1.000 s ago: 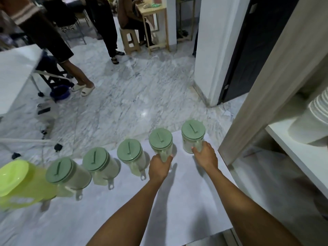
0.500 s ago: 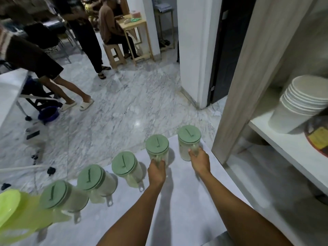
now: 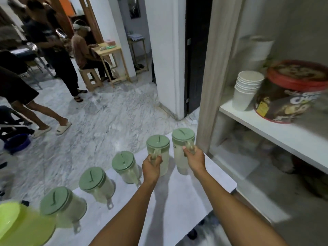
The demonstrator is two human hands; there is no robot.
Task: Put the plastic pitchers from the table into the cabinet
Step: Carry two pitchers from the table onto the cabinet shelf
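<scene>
Five clear plastic pitchers with green lids stand in a row along the far edge of the white table (image 3: 186, 201), from the green-lidded pitcher (image 3: 182, 150) at its far right corner to one (image 3: 62, 206) near the left, beside a lime-green plastic pitcher (image 3: 21, 226). Right of the table, the open cabinet's white shelf (image 3: 276, 128) carries a stack of white paper cups (image 3: 245, 91) left of a round red-lidded tin (image 3: 291, 93).

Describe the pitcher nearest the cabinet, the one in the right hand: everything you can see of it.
The pitcher nearest the cabinet is a tall, cloudy translucent plastic cylinder with a round sage-green lid bearing a slim raised tab. It stands upright at the right end of the row, near the far right corner of the white table. The right hand wraps its clear handle, which faces the person. Whether its base is on the table cannot be told. It looks empty.
</scene>
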